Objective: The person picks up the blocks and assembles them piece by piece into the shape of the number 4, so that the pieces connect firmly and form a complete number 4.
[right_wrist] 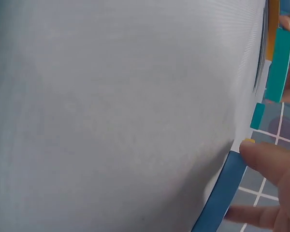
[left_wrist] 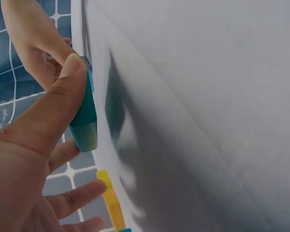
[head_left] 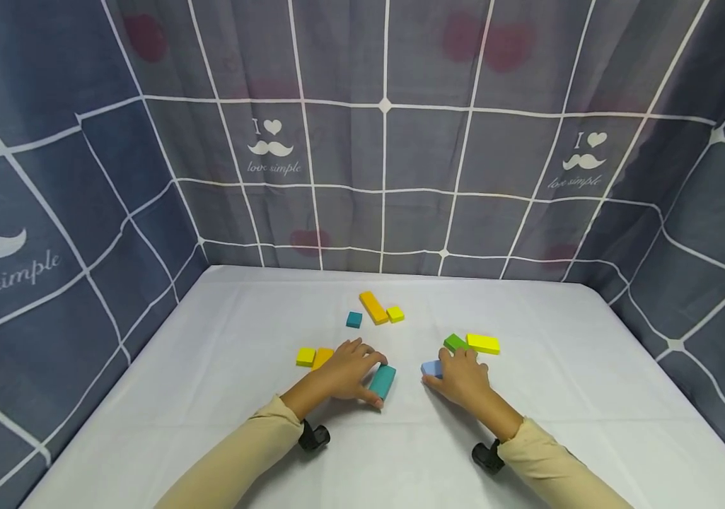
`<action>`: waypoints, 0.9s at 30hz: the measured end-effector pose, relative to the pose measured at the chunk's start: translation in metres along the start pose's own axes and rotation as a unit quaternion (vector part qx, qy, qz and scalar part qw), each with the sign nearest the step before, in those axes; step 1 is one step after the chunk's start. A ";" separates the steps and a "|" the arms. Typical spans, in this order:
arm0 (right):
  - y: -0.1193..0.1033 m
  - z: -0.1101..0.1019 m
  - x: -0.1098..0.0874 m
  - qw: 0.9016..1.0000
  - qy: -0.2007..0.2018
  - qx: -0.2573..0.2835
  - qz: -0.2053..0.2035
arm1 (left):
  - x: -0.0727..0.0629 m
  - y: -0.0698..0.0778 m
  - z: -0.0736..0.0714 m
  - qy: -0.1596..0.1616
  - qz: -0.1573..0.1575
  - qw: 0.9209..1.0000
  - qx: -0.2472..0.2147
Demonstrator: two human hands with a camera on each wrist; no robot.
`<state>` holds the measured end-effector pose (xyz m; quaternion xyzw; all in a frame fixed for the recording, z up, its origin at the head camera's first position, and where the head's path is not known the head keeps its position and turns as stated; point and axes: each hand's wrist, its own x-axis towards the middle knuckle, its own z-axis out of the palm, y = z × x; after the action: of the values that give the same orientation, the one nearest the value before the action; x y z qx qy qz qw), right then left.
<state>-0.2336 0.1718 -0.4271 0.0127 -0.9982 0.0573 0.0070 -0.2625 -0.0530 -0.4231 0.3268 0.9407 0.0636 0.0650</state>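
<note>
My left hand point(head_left: 352, 371) pinches a teal rectangular block point(head_left: 383, 382) between thumb and fingers. In the left wrist view the thumb lies along one side of that teal block point(left_wrist: 87, 106), and a shadow falls on the cloth beside it. Over to the right, my right hand point(head_left: 464, 378) grips a light blue block point(head_left: 431, 368), partly covered by the fingers. This blue block point(right_wrist: 220, 193) looks darker in the right wrist view, with thumb and a finger on opposite sides. Just beyond the right fingertips lies a green block point(head_left: 455, 342), beside a long yellow block point(head_left: 483, 343).
A small yellow block point(head_left: 305, 356) and an orange block point(head_left: 322, 358) lie left of the left hand, the orange one partly hidden. Farther back are a long orange block point(head_left: 373, 308), a small yellow cube point(head_left: 395, 314) and a small teal one point(head_left: 354, 319). Checked curtains point(head_left: 349, 219) enclose the white table point(head_left: 165, 396).
</note>
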 end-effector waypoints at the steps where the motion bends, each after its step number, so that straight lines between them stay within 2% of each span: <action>1: 0.000 0.000 0.000 1.000 -0.005 0.001 0.001 | -0.002 0.000 0.000 0.000 0.000 1.000 -0.002; 5: 0.003 -0.002 -0.003 1.000 -0.020 0.021 0.003 | -0.011 0.000 -0.001 0.008 0.009 1.000 -0.006; 8: 0.007 -0.002 -0.004 0.999 -0.022 0.031 -0.011 | -0.018 0.000 -0.001 0.014 0.012 1.000 -0.008; 13: 0.014 0.000 -0.006 0.997 -0.010 0.034 -0.073 | -0.033 0.003 0.001 0.018 0.011 1.000 -0.020; 19: 0.018 0.001 -0.008 0.985 0.024 0.069 -0.155 | -0.050 0.011 0.005 0.017 0.015 1.000 -0.014; 24: 0.015 0.001 -0.010 0.976 0.022 0.077 -0.202 | -0.062 0.021 0.007 0.037 0.020 0.999 -0.020; 27: 0.012 0.000 -0.011 0.971 0.017 0.081 -0.224 | -0.068 0.029 0.009 0.047 0.025 0.999 -0.008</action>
<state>-0.2229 0.1837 -0.4285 0.2360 -0.9617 0.1349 0.0359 -0.1908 -0.0725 -0.4221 0.3462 0.9338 0.0881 0.0213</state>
